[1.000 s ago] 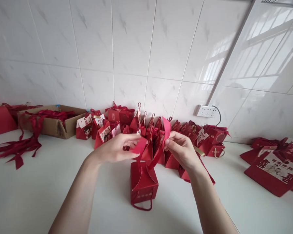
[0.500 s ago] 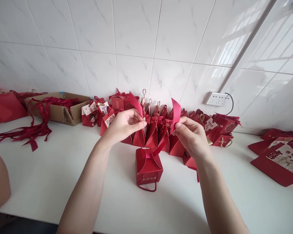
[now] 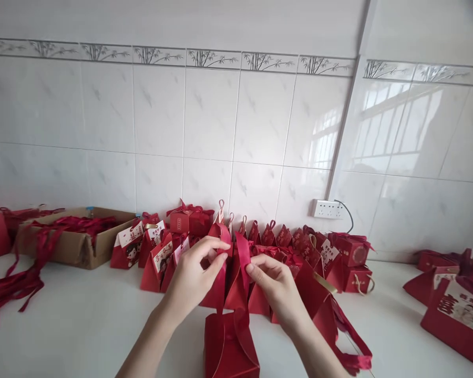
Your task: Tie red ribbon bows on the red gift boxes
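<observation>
A small red gift box [image 3: 232, 352] with curved closing flaps stands on the white counter, its lower part cut off by the frame edge. A dark red ribbon [image 3: 243, 257] rises from its top in two strands. My left hand [image 3: 199, 268] pinches the left strand between thumb and fingers. The other strand is pinched by my right hand [image 3: 276, 286], a short way to the right. Both hands are held above the box, and the ribbon ends stick up past the fingers.
Rows of red gift boxes [image 3: 161, 262] stand behind the hands. A cardboard box [image 3: 102, 236] of ribbons is at left, with loose ribbons [image 3: 19, 281] before it. A red box [image 3: 319, 299] lies by my right forearm. More red bags [image 3: 457, 320] sit far right. A power strip [image 3: 328, 209] is on the wall.
The view has tilted upward, so the gift box sits lower in the picture. My hands have come closer together, each still holding its ribbon strand.
</observation>
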A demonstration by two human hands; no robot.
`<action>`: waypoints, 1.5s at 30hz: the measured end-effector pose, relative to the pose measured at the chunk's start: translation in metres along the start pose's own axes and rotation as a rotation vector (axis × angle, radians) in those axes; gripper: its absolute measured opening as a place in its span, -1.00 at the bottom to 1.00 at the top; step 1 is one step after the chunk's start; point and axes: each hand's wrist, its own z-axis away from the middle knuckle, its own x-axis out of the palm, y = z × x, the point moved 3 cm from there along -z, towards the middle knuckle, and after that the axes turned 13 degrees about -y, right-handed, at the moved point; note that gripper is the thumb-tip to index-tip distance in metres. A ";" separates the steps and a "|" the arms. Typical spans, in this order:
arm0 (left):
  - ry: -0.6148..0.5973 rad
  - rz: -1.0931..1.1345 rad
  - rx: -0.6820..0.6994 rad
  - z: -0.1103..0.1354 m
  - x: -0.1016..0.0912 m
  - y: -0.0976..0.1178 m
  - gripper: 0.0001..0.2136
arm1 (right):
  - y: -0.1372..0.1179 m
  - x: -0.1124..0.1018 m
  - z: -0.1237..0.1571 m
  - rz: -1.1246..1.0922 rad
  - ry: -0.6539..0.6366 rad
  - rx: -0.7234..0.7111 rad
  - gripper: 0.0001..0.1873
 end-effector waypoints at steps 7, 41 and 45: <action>-0.080 0.205 -0.008 0.003 0.007 -0.002 -0.70 | 0.000 -0.005 0.002 -0.076 0.085 -0.058 -0.78; -0.291 0.588 -0.152 0.014 0.027 0.049 -0.82 | -0.034 0.010 0.023 0.041 0.077 -0.188 -0.78; -0.258 0.733 -0.211 0.011 0.029 0.041 -0.82 | -0.041 0.008 0.029 0.155 0.167 -0.268 -0.85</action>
